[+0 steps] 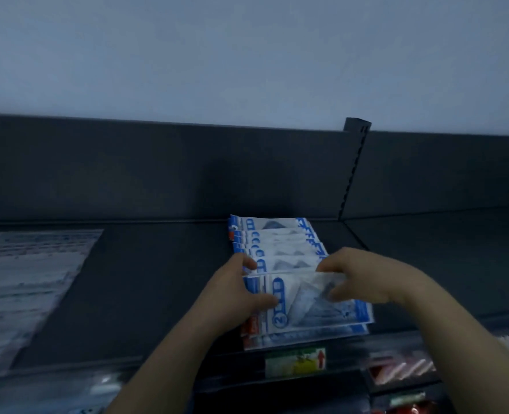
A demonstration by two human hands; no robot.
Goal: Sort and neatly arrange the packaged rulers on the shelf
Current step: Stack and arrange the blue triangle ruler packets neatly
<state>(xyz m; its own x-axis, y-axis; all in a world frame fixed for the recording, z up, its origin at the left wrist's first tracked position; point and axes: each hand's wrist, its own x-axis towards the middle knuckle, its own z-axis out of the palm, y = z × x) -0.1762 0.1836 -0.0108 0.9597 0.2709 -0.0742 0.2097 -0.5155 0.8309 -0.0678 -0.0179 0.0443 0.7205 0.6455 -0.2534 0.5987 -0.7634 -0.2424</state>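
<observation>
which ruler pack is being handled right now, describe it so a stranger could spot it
On the dark shelf, find the row of blue-and-white packs. It is the front pack, nearest the shelf edge, pinched between left hand and right hand.

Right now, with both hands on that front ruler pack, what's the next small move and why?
Probably nudge the front pack back and square it with the row of packs behind. The left hand and right hand grip its two ends, and it sits skewed, overhanging the shelf edge.
</observation>
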